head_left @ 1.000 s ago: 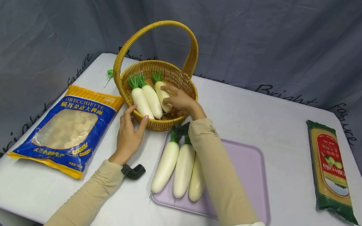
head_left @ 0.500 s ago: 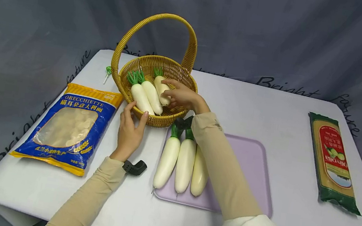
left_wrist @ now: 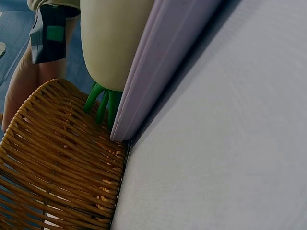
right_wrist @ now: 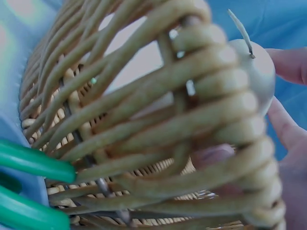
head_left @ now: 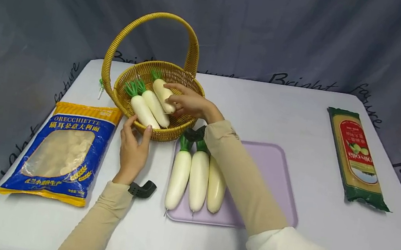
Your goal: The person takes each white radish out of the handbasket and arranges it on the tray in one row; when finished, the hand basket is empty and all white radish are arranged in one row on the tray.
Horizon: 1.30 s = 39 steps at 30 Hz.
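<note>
A yellow wicker basket (head_left: 165, 136) holds three white radishes with green tops, lying side by side. My right hand (head_left: 194, 102) reaches over its right rim and grips the rightmost white radish (head_left: 162, 93), fingers curled over its lower half. Beside it lie the middle white radish (head_left: 155, 107) and the left one (head_left: 145, 112). At the front rim rests my left hand (head_left: 133, 154), thumb and fingers spread and touching the wicker near the left radish's end. Through the right wrist view, the basket wall (right_wrist: 158, 110) partly hides a radish tip (right_wrist: 256, 72) with fingers against it.
A lilac tray (head_left: 267, 174) below the right forearm bears three larger white radishes (head_left: 197, 181), partly covered by the sleeve. An orecchiette bag (head_left: 60, 151) lies left, a green-ended pasta packet (head_left: 358, 157) far right. Behind the bag is a small green lollipop (head_left: 101, 87).
The head view has shifted. My right hand has nudged its radish slightly leftward, closer to the middle one. My left hand stays at the basket's front rim.
</note>
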Each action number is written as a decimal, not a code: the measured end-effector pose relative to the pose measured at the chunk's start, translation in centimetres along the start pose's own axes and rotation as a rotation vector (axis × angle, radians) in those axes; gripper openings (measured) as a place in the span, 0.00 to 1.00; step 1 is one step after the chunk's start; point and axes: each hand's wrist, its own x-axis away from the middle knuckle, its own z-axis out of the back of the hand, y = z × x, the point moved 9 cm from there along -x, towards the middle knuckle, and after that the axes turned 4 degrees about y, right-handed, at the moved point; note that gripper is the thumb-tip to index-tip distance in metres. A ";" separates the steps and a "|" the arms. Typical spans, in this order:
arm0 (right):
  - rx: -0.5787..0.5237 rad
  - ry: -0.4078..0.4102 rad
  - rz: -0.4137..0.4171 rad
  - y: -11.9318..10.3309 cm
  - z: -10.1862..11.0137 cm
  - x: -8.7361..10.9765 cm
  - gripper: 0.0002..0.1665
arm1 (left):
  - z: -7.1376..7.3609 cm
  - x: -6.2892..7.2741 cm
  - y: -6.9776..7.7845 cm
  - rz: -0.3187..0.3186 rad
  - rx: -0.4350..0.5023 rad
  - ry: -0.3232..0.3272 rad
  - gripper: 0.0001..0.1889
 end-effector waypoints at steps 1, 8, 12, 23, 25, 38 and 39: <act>-0.021 -0.005 0.014 -0.2 0.1 0.2 0.32 | 0.0 0.0 0.1 -0.003 0.003 0.003 0.29; -0.192 0.060 0.086 -1.5 1.6 1.4 0.31 | -0.4 -0.6 0.6 -0.033 0.019 0.015 0.29; -0.273 0.096 0.119 -1.8 2.5 2.3 0.31 | -0.6 -0.8 0.8 -0.041 0.017 0.012 0.29; -0.366 0.090 0.169 -2.3 4.0 7.0 0.33 | -0.4 -1.4 1.1 -0.050 0.030 0.018 0.29; -0.370 0.090 0.167 -2.1 4.0 8.2 0.33 | -0.4 -1.3 0.9 -0.044 0.027 0.015 0.29; -0.187 0.163 0.146 2.4 4.6 17.8 0.33 | 0.2 0.4 -0.2 -0.010 0.016 0.006 0.29; -0.169 0.182 0.140 3.0 4.7 18.4 0.32 | 0.3 0.3 -0.2 -0.011 0.012 0.009 0.29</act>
